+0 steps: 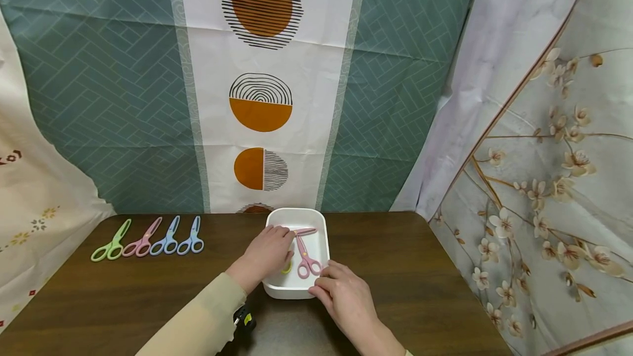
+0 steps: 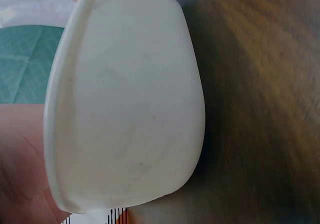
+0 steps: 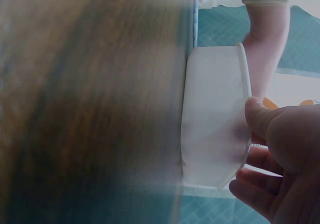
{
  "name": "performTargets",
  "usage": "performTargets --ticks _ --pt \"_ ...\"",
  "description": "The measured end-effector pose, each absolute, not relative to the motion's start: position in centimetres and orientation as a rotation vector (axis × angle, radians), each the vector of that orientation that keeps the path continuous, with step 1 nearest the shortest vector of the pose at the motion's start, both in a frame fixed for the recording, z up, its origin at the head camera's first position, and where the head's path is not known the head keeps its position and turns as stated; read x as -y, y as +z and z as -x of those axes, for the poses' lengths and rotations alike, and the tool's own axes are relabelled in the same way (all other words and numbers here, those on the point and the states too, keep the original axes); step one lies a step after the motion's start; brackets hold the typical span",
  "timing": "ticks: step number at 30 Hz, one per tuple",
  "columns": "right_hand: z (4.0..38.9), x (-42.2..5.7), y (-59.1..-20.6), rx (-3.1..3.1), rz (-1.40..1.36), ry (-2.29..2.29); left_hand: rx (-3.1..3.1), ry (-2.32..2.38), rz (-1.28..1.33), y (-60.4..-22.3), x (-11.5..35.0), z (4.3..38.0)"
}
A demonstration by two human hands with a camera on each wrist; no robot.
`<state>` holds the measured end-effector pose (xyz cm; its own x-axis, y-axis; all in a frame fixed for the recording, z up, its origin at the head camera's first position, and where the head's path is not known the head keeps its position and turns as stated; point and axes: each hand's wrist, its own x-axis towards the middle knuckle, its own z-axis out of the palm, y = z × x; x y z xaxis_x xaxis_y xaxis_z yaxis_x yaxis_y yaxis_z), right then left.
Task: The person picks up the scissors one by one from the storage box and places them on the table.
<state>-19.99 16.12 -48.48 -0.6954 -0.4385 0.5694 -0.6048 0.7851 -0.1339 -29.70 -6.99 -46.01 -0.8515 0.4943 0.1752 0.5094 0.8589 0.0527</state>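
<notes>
A white plastic bin [image 1: 296, 293] stands on the table. Inside it lie pink scissors [image 1: 305, 260], a second pink pair of scissors [image 1: 306, 231] partly covered, and a yellow handle loop [image 1: 287, 269]. My left hand [image 1: 267, 251] reaches over the bin's left rim, fingers down inside; whether they pinch anything is hidden. In the left wrist view the bin's outer wall [image 2: 135, 99] blocks the fingers. With thumb and fingers, my right hand [image 1: 346, 293] holds the bin's near right corner; the right wrist view shows the thumb [image 3: 257, 113] at the rim.
On the table's left lie green scissors [image 1: 114, 243], pink scissors [image 1: 143, 240] and two blue pairs, the left blue scissors [image 1: 168, 238] and right blue scissors [image 1: 193, 238], in a row. The dark wooden table [image 1: 395, 268] ends at a patterned curtain [image 1: 267, 142] behind.
</notes>
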Motion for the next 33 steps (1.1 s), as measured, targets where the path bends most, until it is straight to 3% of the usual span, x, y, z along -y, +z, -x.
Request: performTargets --ticks 33 --pt "20.1 -16.2 -48.6 2.427 -0.789 0.436 2.975 0.314 0.665 -46.6 4.7 32.3"
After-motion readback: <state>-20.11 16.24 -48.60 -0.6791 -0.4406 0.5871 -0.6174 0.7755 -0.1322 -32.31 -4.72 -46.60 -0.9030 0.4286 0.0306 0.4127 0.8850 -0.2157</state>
